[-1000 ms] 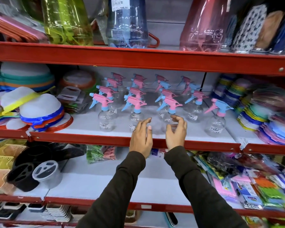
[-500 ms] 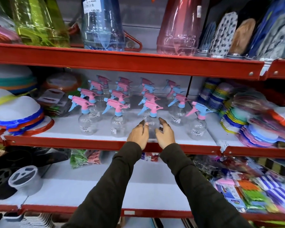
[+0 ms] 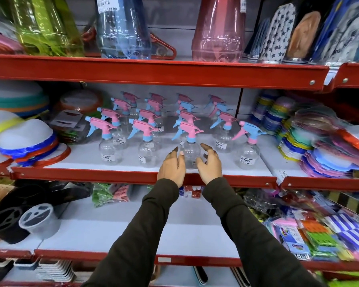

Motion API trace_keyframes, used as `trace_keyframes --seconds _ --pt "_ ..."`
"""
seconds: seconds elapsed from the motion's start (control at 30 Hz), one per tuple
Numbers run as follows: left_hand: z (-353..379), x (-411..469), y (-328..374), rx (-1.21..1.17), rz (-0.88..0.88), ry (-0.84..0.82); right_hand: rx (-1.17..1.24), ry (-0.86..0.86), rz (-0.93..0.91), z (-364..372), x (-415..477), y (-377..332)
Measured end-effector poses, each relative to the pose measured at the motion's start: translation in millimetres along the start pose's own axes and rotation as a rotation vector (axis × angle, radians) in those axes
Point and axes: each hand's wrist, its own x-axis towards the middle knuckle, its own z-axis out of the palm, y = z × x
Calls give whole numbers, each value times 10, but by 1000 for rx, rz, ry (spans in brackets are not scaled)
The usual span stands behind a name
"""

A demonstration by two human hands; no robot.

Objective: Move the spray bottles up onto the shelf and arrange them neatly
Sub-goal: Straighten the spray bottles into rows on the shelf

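Observation:
Several clear spray bottles with pink and blue trigger heads stand in rows on the middle shelf [image 3: 87, 158]. The front bottle of the third row [image 3: 190, 150] sits near the shelf's red front lip. My left hand [image 3: 171, 165] is at its left side and my right hand [image 3: 209, 163] at its right, fingers spread and loosely cupped around the body without closing on it. Other front bottles stand at the left [image 3: 110, 149], centre-left [image 3: 148, 151] and far right [image 3: 247, 154]. Dark sleeves cover both forearms.
Stacked white and coloured lids [image 3: 27, 141] crowd the shelf's left end, and piles of coloured plastic plates [image 3: 319, 158] crowd the right. Large tinted jugs [image 3: 122, 27] stand on the shelf above. The lower shelf [image 3: 112, 230] holds black and grey holders and packets.
My hands moved from two neighbouring front bottles to either side of one bottle, closed around it, and have now loosened with fingers spread. The view shifted slightly right.

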Motion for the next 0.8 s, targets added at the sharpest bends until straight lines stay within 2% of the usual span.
trace_keyframes --seconds 0.17,0.3,0.4,0.53,0.67,0.8 --pt "84 -181 -3 -69 148 236 81 135 -121 -186 -149 66" --pt "308 -279 169 -83 301 278 69 267 -207 -430 -193 153" --pt "548 -291 378 -125 349 179 -6 394 -195 -676 -170 276" --pt "873 -187 653 -119 280 -69 -49 463 -37 -1043 -33 419" --pt "1135 -41 913 -95 150 -255 -103 286 132 -1368 164 539" --pt "1303 40 1023 -40 102 -352 -71 87 181 -1496 267 582"
